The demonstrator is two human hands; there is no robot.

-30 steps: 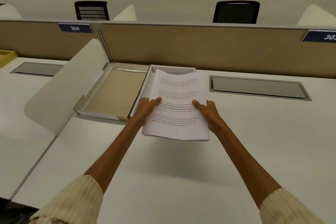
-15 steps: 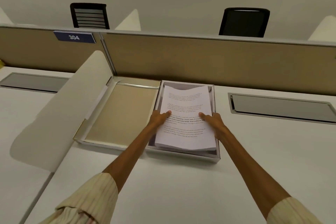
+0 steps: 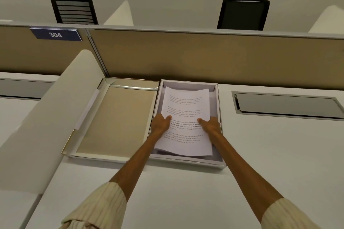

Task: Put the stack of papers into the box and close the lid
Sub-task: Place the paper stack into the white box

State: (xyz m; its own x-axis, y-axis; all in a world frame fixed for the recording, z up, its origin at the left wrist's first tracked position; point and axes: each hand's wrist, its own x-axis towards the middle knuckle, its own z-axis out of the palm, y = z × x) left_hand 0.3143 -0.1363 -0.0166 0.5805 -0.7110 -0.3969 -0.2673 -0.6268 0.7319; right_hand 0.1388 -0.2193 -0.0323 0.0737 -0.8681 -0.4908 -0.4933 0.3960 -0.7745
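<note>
A white stack of printed papers (image 3: 184, 109) sits low inside the open white box (image 3: 219, 102), which rests on the desk against the partition. My left hand (image 3: 160, 123) grips the stack's left edge, thumb on top. My right hand (image 3: 211, 125) grips the right edge the same way. The far end of the stack curls up slightly. The box lid (image 3: 115, 119), beige inside, lies flat and open to the left of the box, joined along its left wall.
A tan desk partition (image 3: 204, 55) stands right behind the box. A curved cream side divider (image 3: 46, 117) rises left of the lid. A grey cable hatch (image 3: 286, 105) is set in the desk to the right. Two black chairs stand beyond the partition.
The stack has gone from held above the desk in front of the box to down inside the box. Both hands moved forward with it and keep their grip.
</note>
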